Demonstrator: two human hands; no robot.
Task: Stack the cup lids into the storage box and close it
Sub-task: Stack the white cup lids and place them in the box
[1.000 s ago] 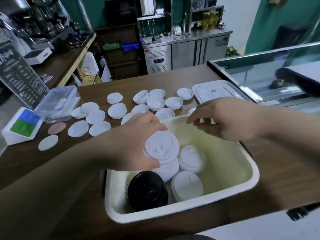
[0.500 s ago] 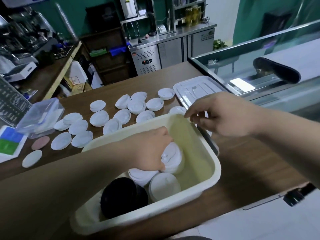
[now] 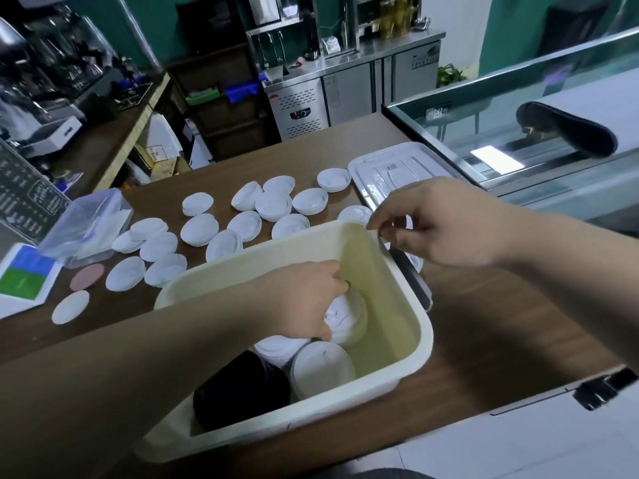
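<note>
Left hand has dropped into the box, fingers curled round a stack of white lids near its right wall. Right hand pinches the rim at the box's far right corner.

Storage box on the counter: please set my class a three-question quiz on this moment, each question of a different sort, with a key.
1. True or false: the flat cover is already shut on the storage box.
2. Inside the box, the left hand grips: A) a paper cup; B) a stack of white lids; C) nothing.
3. Fill in: the loose lids not yet packed lie on the ______.
Key: 1 false, the cover lies on the counter beyond the box; 2 B; 3 counter.
</note>
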